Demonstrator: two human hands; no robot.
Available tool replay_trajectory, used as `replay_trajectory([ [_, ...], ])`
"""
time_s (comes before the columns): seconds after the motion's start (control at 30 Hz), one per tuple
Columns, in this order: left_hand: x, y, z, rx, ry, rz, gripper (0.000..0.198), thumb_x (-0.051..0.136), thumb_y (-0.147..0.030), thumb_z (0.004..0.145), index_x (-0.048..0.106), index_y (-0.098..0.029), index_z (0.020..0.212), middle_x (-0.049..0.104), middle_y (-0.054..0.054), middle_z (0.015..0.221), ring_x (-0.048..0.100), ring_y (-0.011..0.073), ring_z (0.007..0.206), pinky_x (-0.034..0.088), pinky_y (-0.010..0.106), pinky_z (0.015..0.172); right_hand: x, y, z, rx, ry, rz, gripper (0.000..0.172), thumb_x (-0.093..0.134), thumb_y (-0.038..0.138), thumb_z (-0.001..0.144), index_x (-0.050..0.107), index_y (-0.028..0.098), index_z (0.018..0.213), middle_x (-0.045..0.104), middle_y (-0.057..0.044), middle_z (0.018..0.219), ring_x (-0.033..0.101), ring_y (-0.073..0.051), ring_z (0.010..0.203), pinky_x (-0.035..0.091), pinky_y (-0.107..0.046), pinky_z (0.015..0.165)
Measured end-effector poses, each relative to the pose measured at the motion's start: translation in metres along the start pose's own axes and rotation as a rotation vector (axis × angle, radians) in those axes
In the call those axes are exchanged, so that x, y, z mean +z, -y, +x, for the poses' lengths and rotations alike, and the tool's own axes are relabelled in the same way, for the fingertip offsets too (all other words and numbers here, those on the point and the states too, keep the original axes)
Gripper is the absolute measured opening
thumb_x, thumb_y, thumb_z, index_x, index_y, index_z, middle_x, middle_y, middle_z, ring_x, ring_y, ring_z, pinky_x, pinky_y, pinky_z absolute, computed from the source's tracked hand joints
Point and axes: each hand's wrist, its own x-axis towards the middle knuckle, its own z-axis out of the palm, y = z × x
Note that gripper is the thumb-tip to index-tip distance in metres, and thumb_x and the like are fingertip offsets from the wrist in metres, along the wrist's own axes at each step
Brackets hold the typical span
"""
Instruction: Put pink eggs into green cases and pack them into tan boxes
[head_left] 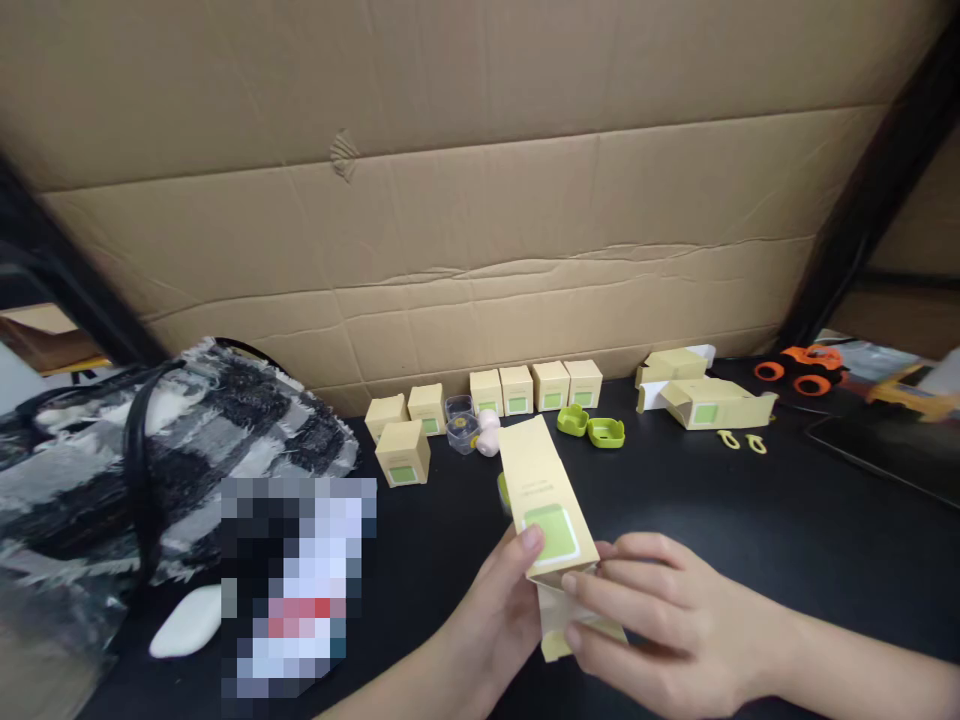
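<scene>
A small cream cardboard box (546,480) with a green square label is tilted over the table in front of me. Wrapped round its left side is my left hand (499,600), its thumb pressed on the label. At the box's near end, where a flap hangs open, the fingers of my right hand (660,620) grip the edge. What the box holds inside does not show. Part of a green object (504,490) peeks out behind the box. Beyond it stand two pale pink rounded pieces (488,432), clear plastic cups (460,424) and two green open cases (605,433).
Several closed cream boxes (551,386) line the cardboard wall (480,200). Opened boxes (712,402), two small yellow-green loops (755,444) and an orange toy truck (808,370) lie right. A black-and-white fabric bag (225,430) and a white rounded object (187,620) are left.
</scene>
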Motion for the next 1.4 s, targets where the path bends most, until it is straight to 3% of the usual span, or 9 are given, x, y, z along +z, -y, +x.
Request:
replay_trajectory([
  [0.07,0.002,0.000,0.000,0.010,-0.032,-0.020,0.051,0.071,-0.051,0.072,0.060,-0.018,0.109,0.069,0.010,0.110,0.056,0.0298,0.115,0.038,0.039,0.099,0.002,0.000,-0.002,0.085,-0.062,-0.006,0.014,0.053,0.020,0.093,0.067,0.020,0.092,0.071,0.000,0.083,0.062,-0.012,0.078,0.046,-0.027,0.079],
  [0.2,0.002,0.001,-0.001,0.018,-0.068,-0.037,0.051,0.075,-0.048,0.069,0.060,-0.018,0.109,0.067,0.008,0.109,0.056,0.0261,0.112,0.039,0.036,0.096,0.002,-0.001,-0.001,0.207,-0.033,0.052,0.015,0.051,0.023,0.095,0.065,0.016,0.095,0.067,-0.004,0.082,0.060,-0.014,0.072,0.047,-0.029,0.071],
  [0.43,-0.006,0.010,0.006,0.034,0.018,-0.004,0.047,0.066,-0.053,0.076,0.058,-0.017,0.104,0.066,0.006,0.092,0.059,0.0174,0.078,0.045,0.033,0.073,0.003,-0.001,-0.002,0.250,-0.023,0.144,0.013,0.051,0.015,0.092,0.062,0.019,0.098,0.062,-0.005,0.083,0.054,-0.014,0.070,0.047,-0.030,0.065],
  [0.87,-0.001,0.012,0.001,0.095,0.061,0.124,0.052,0.067,-0.053,0.075,0.053,-0.019,0.111,0.062,0.007,0.100,0.058,0.0192,0.085,0.044,0.034,0.073,0.003,-0.001,-0.009,0.271,-0.047,0.282,0.015,0.053,0.013,0.090,0.054,0.017,0.105,0.061,-0.006,0.087,0.057,-0.015,0.073,0.048,-0.032,0.066],
  [1.03,-0.008,0.014,0.003,0.175,0.150,0.245,0.040,0.067,-0.048,0.077,0.056,-0.021,0.103,0.062,0.004,0.098,0.057,0.0220,0.098,0.039,0.038,0.090,0.001,-0.006,-0.009,0.259,-0.017,0.429,0.020,0.053,0.010,0.090,0.050,0.019,0.107,0.063,-0.005,0.084,0.059,-0.015,0.071,0.049,-0.030,0.066],
  [1.17,-0.013,0.007,0.002,0.222,0.155,0.428,0.045,0.067,-0.038,0.077,0.049,-0.022,0.115,0.060,0.008,0.113,0.053,0.0280,0.111,0.039,0.043,0.094,-0.001,-0.009,-0.012,0.168,-0.068,0.517,0.017,0.051,0.020,0.093,0.049,0.019,0.110,0.060,-0.004,0.080,0.058,-0.016,0.069,0.051,-0.031,0.064],
  [1.23,-0.015,0.002,0.001,0.297,0.091,0.625,0.062,0.068,-0.028,0.074,0.036,-0.024,0.127,0.055,0.009,0.124,0.050,0.0287,0.117,0.036,0.045,0.099,0.000,-0.012,-0.016,0.306,-0.237,0.587,0.012,0.047,0.024,0.094,0.048,0.022,0.106,0.054,-0.003,0.079,0.055,-0.017,0.069,0.050,-0.032,0.061],
  [1.3,-0.016,-0.001,0.000,0.399,0.052,0.908,0.081,0.068,-0.017,0.068,0.023,-0.028,0.134,0.048,0.008,0.129,0.046,0.0274,0.121,0.033,0.045,0.104,0.004,-0.020,-0.019,0.592,-0.422,0.593,0.009,0.045,0.019,0.093,0.045,0.026,0.100,0.047,-0.002,0.082,0.052,-0.017,0.071,0.048,-0.031,0.059],
  [1.4,-0.018,-0.001,0.000,0.470,0.097,1.256,0.084,0.072,-0.012,0.058,0.029,-0.029,0.129,0.049,0.007,0.124,0.049,0.0268,0.117,0.037,0.041,0.102,0.016,-0.040,-0.023,0.889,-0.344,0.555,0.013,0.046,0.017,0.093,0.043,0.027,0.100,0.045,-0.001,0.086,0.051,-0.016,0.074,0.048,-0.030,0.065],
])
